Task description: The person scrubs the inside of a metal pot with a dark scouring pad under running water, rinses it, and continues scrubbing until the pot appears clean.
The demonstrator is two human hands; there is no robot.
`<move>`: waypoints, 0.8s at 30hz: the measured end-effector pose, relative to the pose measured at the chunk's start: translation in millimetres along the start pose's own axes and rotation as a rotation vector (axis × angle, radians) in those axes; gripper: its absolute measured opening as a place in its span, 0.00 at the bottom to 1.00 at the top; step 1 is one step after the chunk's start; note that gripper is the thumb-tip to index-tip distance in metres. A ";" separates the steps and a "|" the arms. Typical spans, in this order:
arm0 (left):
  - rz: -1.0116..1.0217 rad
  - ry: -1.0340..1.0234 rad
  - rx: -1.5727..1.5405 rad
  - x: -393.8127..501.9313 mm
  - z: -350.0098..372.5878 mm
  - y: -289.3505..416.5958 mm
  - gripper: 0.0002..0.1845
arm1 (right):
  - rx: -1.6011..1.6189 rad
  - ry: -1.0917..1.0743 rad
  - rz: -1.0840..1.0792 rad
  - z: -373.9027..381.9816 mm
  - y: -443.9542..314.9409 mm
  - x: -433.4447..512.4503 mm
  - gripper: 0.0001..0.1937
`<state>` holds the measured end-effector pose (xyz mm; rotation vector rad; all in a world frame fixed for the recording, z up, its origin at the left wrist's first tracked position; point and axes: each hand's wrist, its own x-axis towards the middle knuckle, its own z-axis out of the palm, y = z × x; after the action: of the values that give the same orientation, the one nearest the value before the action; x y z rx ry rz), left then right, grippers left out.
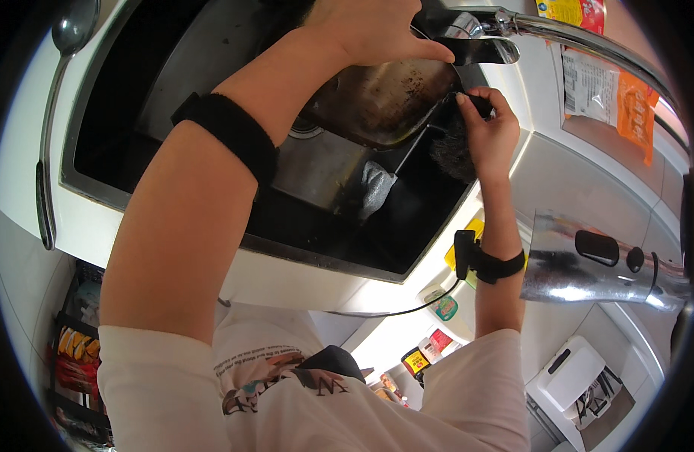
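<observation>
My left hand reaches over a stained pan in the dark sink. Its thumb points right towards the pan's rim, by the tap's metal lever; its fingers are cut off or hidden at the top edge. At the pan's right rim, my right hand pinches a small black object, whose kind I cannot tell. Just below that hand is a dark mesh-like scrubber. A grey cloth or scouring pad lies lower in the sink beside a thin metal rod. Brown residue marks the pan's inside.
A chrome tap arches over the upper right, and a chrome spray head is at the right. A long-handled metal spoon rests on the left counter. Food packets stand on the right ledge. A thin black cable hangs from my right wristband.
</observation>
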<state>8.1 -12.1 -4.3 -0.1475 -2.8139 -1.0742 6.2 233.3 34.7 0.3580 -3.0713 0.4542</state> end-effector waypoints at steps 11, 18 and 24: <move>0.027 0.041 -0.012 2.5 6.4 -5.3 0.37 | 0.089 -0.495 0.178 -32.0 -5.0 38.7 0.08; 0.029 0.070 -0.034 1.0 5.6 -6.0 0.36 | 0.268 -0.625 0.290 -26.9 -2.8 43.4 0.06; 0.043 0.053 -0.093 -0.8 3.1 -8.3 0.35 | 0.253 -0.629 0.333 -18.6 -0.4 43.7 0.04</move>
<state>7.5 -16.2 -12.2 -0.1849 -2.7021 -1.1819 -36.6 228.6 54.8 -0.0315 -3.7110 0.9003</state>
